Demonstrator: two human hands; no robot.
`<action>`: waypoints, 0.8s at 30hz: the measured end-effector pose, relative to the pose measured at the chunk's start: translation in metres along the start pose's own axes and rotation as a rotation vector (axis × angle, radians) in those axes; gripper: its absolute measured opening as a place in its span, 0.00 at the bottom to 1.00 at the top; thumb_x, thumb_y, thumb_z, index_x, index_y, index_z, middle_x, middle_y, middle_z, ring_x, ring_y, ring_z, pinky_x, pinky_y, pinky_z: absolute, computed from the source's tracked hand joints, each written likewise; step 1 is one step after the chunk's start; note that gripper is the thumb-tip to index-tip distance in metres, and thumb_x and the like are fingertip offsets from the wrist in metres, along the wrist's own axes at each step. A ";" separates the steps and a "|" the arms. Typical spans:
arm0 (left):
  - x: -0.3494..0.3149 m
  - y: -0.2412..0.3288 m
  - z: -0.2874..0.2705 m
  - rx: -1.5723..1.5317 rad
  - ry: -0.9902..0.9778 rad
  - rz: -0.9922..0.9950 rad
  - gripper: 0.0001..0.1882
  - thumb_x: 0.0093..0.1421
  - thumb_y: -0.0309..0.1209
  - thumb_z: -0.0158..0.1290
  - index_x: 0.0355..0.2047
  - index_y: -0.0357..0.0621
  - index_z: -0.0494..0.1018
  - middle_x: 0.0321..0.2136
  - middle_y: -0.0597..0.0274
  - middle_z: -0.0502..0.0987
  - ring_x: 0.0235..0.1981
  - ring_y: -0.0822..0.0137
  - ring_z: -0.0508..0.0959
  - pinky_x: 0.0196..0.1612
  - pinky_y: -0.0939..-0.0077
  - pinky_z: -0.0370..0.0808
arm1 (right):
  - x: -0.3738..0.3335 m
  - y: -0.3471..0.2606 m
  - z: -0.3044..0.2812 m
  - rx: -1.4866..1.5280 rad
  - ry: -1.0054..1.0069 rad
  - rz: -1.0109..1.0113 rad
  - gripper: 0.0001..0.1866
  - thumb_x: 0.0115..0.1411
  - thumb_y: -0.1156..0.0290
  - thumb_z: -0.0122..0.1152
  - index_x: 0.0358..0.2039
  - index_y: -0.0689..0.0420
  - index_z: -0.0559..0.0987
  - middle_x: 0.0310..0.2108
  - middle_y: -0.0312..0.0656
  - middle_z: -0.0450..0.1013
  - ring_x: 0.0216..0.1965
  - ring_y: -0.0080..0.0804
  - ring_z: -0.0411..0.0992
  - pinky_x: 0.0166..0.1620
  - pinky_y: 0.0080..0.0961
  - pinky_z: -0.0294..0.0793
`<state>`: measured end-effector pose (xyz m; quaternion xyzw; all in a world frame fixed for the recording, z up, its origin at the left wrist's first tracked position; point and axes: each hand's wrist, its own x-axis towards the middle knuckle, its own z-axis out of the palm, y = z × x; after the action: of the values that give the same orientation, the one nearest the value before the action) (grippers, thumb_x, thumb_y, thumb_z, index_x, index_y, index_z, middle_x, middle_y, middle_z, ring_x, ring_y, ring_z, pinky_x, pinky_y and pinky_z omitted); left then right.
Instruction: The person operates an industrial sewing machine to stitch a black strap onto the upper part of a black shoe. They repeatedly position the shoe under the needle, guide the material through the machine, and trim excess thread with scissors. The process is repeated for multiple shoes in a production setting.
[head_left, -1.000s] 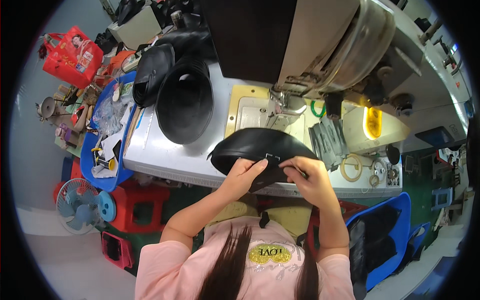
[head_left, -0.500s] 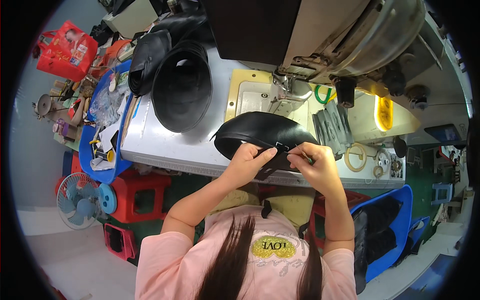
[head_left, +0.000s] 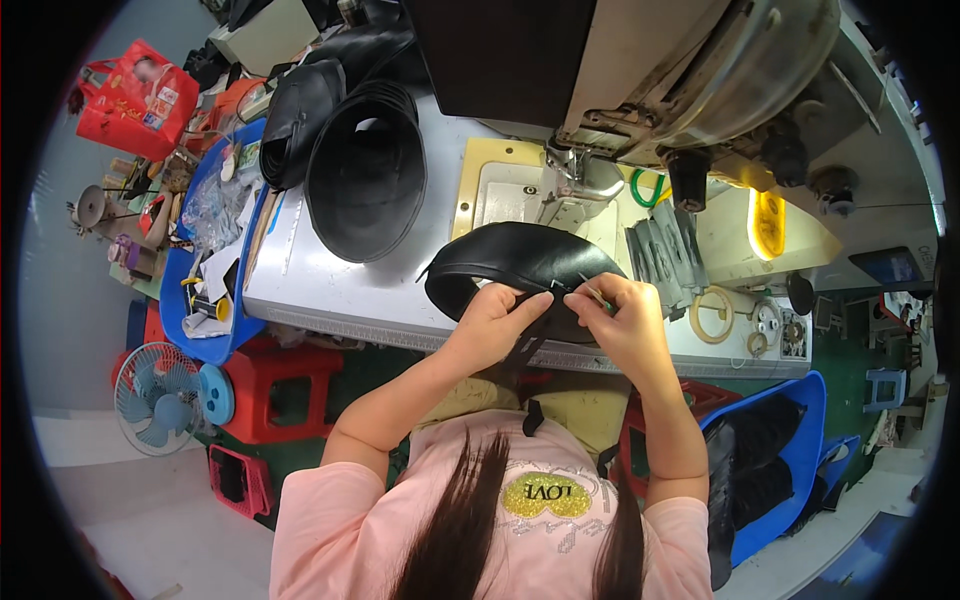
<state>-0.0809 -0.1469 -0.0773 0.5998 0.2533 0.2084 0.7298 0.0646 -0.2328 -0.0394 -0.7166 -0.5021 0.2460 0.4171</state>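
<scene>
A curved black leather-like piece [head_left: 530,250] stands bent into an open loop at the table's front edge, below the sewing machine's needle area. My left hand [head_left: 490,328] pinches its lower rim between thumb and fingers. Close by on the right, the fingers of my right hand [head_left: 628,312] are closed on a thin, pointed tool [head_left: 597,294], its tip slanting up to the left against the black piece. A small shiny metal bit [head_left: 559,286] shows on the rim between my two hands. A black strap end hangs under the piece.
The sewing machine [head_left: 585,175] rises behind the piece. Rolled black pieces [head_left: 365,185] stand on the table at left, beside a blue tray [head_left: 215,345] of scraps. Grey strips [head_left: 660,250] and a tape ring [head_left: 711,311] lie right. A blue bin [head_left: 790,500] holds black pieces.
My right hand has shifted slightly left and turned, so the tool's pointed tip now shows above the fingers. The black piece has tilted a little; my left hand keeps its pinch.
</scene>
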 end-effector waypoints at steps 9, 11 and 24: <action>-0.002 -0.020 0.003 0.204 0.114 0.190 0.15 0.50 0.38 0.54 0.23 0.35 0.73 0.11 0.70 0.69 0.15 0.83 0.65 0.18 0.81 0.62 | -0.004 0.004 0.010 -0.021 0.064 -0.051 0.10 0.43 0.67 0.61 0.18 0.62 0.74 0.12 0.46 0.67 0.13 0.32 0.65 0.19 0.25 0.61; 0.000 -0.010 -0.001 0.277 0.057 0.063 0.12 0.51 0.35 0.53 0.26 0.36 0.73 0.14 0.72 0.70 0.17 0.83 0.64 0.20 0.84 0.62 | -0.009 -0.002 0.009 -0.088 0.106 -0.055 0.10 0.43 0.67 0.61 0.18 0.61 0.75 0.12 0.45 0.68 0.13 0.32 0.66 0.19 0.25 0.63; -0.020 0.025 -0.005 0.405 -0.137 0.086 0.13 0.51 0.34 0.53 0.30 0.34 0.72 0.22 0.63 0.74 0.24 0.78 0.68 0.29 0.80 0.66 | -0.008 0.035 -0.004 0.459 -0.192 0.020 0.23 0.35 0.72 0.70 0.32 0.62 0.70 0.29 0.40 0.71 0.28 0.25 0.70 0.34 0.21 0.70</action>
<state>-0.1001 -0.1503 -0.0512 0.7573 0.2140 0.1431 0.6003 0.0827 -0.2466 -0.0674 -0.5813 -0.4631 0.4247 0.5170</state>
